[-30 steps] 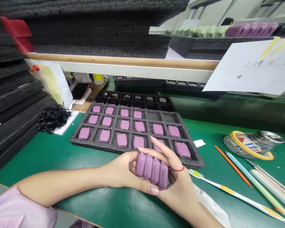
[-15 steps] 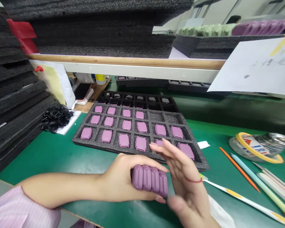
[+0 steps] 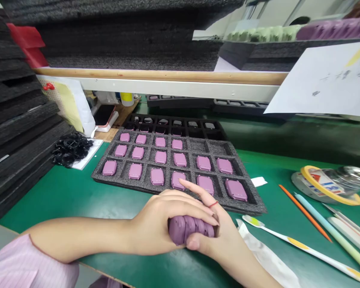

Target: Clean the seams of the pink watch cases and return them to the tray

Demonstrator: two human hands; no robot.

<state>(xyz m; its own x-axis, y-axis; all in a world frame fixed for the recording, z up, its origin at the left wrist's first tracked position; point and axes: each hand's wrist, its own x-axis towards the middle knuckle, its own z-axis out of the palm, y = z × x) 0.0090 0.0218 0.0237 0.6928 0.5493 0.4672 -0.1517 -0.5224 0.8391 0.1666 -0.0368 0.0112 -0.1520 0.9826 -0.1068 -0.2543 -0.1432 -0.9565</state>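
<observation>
In front of me, my left hand (image 3: 154, 226) is wrapped round a short row of several purple watch cases (image 3: 177, 230), pressed side by side. My right hand (image 3: 220, 240) closes on the same row from the right. Its thumb lies on the near side of the cases, and its forefinger stretches over the back of my left hand. Part of the row is hidden by the fingers. Just beyond both hands lies a dark foam tray (image 3: 199, 146) with purple watch cases (image 3: 157, 176) in most compartments; two at the back right hold none.
A toothbrush (image 3: 300, 245), an orange stick (image 3: 306, 214) and a metal-topped bottle (image 3: 327, 184) are at right. Black rings or bands (image 3: 70, 149) lie in a heap at left, beside stacked foam trays (image 3: 21, 116). A wooden-edged shelf (image 3: 162, 76) crosses above the tray.
My right hand has moved left and closed on the row of watch cases, its thumb now against them. My left hand keeps its hold.
</observation>
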